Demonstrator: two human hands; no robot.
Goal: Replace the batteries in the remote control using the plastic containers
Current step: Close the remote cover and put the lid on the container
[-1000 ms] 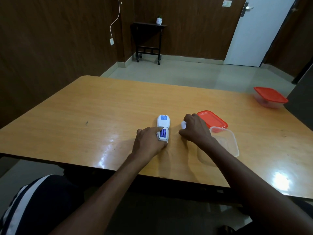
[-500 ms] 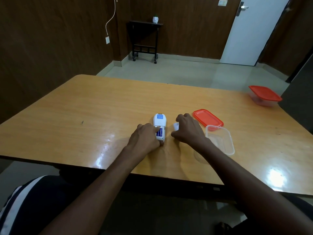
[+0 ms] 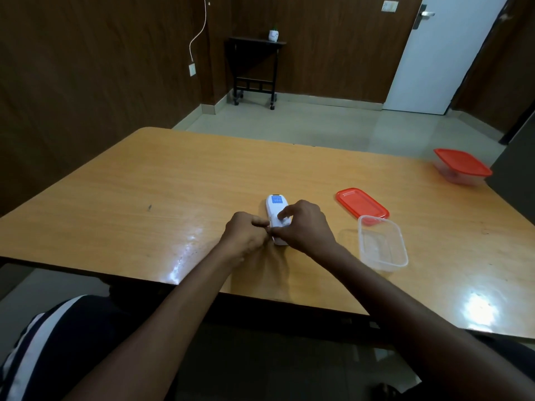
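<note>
A white remote control (image 3: 276, 206) lies face down on the wooden table (image 3: 144, 192), a blue label on its far end. My left hand (image 3: 246, 235) steadies its near left edge with thumb and fingertips. My right hand (image 3: 304, 227) covers the remote's near half, pressing a white battery cover onto the back with the index finger on top. The battery bay is hidden under that hand. A clear open plastic container (image 3: 382, 244) stands to the right, with its red lid (image 3: 362, 202) lying just behind it.
A second clear container with a red lid on it (image 3: 461, 166) sits at the table's far right edge. Beyond the table are a tiled floor, a small black side table (image 3: 254, 70) with a white pot, and a white door.
My right hand has moved left from beside the remote onto it, bringing the white cover over the batteries, which no longer show. My left hand has shifted to the remote's near left edge.
</note>
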